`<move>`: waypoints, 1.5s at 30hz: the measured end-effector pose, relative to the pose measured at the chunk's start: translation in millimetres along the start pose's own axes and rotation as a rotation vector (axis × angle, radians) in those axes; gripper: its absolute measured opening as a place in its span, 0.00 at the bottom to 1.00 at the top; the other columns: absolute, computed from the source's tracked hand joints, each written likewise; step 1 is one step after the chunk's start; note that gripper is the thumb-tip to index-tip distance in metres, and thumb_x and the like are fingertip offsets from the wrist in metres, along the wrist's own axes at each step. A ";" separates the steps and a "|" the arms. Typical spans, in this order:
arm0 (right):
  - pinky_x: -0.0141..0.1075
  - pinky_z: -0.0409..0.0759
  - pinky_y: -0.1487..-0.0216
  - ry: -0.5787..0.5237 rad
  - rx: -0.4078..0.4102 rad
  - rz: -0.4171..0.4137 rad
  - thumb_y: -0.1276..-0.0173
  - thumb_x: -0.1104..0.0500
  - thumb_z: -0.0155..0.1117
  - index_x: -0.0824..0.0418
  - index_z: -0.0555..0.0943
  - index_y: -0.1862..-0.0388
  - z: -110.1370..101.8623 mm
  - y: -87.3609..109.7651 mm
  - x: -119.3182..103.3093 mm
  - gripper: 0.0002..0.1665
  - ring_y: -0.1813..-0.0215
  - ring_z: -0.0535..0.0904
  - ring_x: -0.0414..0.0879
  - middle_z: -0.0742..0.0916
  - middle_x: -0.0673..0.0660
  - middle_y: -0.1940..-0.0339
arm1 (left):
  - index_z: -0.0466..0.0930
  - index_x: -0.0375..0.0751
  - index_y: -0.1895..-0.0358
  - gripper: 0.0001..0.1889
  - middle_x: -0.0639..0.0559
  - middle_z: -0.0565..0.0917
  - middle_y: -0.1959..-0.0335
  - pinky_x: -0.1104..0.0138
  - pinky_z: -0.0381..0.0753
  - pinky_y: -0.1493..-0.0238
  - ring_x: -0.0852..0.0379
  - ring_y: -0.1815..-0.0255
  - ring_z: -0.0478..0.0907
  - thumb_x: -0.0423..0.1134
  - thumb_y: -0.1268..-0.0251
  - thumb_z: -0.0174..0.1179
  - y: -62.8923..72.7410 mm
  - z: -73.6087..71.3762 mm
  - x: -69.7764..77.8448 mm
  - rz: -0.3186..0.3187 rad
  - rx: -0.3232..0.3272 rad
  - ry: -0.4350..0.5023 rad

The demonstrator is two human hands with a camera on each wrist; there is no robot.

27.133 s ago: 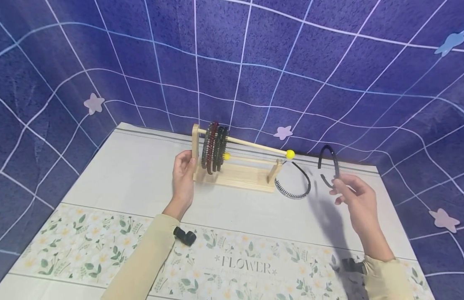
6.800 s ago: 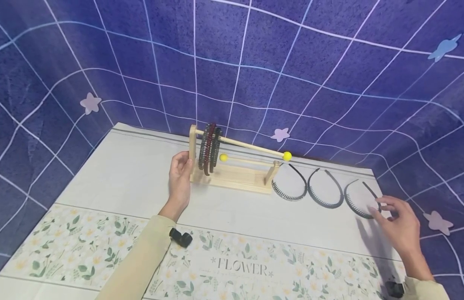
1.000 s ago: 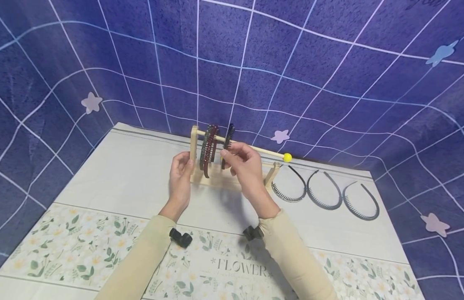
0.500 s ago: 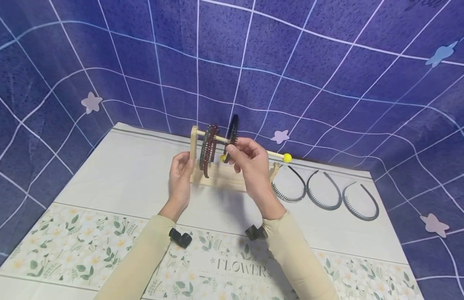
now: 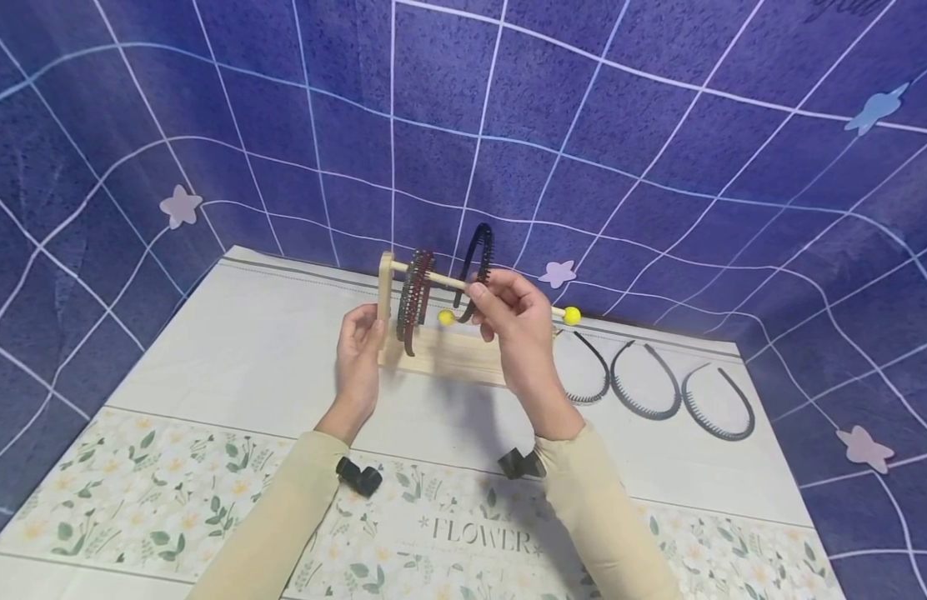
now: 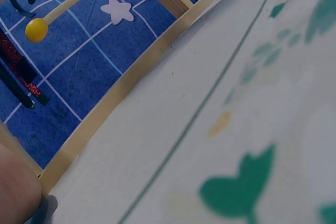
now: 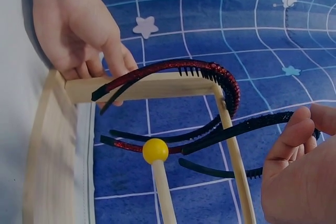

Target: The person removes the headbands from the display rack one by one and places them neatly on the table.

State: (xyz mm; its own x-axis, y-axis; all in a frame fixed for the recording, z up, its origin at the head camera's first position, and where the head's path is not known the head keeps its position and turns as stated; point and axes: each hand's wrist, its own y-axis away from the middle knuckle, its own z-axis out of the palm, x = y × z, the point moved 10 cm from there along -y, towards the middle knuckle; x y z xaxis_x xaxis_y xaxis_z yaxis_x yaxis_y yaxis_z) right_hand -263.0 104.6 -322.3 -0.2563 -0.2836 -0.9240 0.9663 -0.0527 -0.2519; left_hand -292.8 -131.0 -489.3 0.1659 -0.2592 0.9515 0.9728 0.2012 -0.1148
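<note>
Chg in last sec: black band is pulled R along top rod and a bit up. 1 s ago it was just beside the other bands; now there's a clear gap, w/ bare rod btwn. Looks still looped round the rod, short of the yellow knob at the R end, so prob. not off yet.

R hand pinches it, thumb vs. fingers, at its near side. L hand hasn't moved: gripping the L post of the rack, thumb near side, prob. steadying it.

Left on rod by L post: red band + dark glitter band, close tog., untouched. On desk, R of rack, 3 more in a row: left one (partly behind R hand/wrist), mid one, right one. Same spots as 1 s ago.

Meaning, my read: bands come off the rod one at a time; 3 down, this one partway, 2 visible on rod. Main risk: band teeth or ends snagging on rod or knob.
</note>
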 end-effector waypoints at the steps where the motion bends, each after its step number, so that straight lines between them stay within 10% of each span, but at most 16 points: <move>1: 0.26 0.71 0.78 0.002 0.000 -0.001 0.27 0.71 0.71 0.54 0.88 0.58 -0.7 0.5 -0.7 0.12 0.75 0.79 0.39 0.87 0.48 0.69 | 0.72 0.53 0.31 0.13 0.52 0.76 0.25 0.62 0.66 0.14 0.53 0.17 0.68 0.39 0.08 0.51 0.3 0.0 0.2 0.002 0.000 0.000; 45: 0.24 0.68 0.79 -0.048 0.145 -0.096 0.22 0.74 0.64 0.57 0.90 0.58 -90.0 3.5 -42.4 0.14 0.75 0.78 0.38 0.91 0.51 0.68 | 0.73 0.54 0.32 0.12 0.47 0.74 0.22 0.63 0.65 0.14 0.52 0.15 0.67 0.39 0.09 0.52 -0.2 -0.5 -0.4 -0.004 0.017 -0.004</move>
State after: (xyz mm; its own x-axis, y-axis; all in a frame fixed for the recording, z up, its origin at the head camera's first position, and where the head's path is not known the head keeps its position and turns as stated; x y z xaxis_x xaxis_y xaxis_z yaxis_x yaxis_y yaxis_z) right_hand -250.8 202.6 -309.8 -0.3496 -0.3159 -0.8821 0.9315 -0.2181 -0.2911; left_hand -293.0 -131.4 -489.8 0.1615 -0.2557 0.9532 0.9706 0.2159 -0.1065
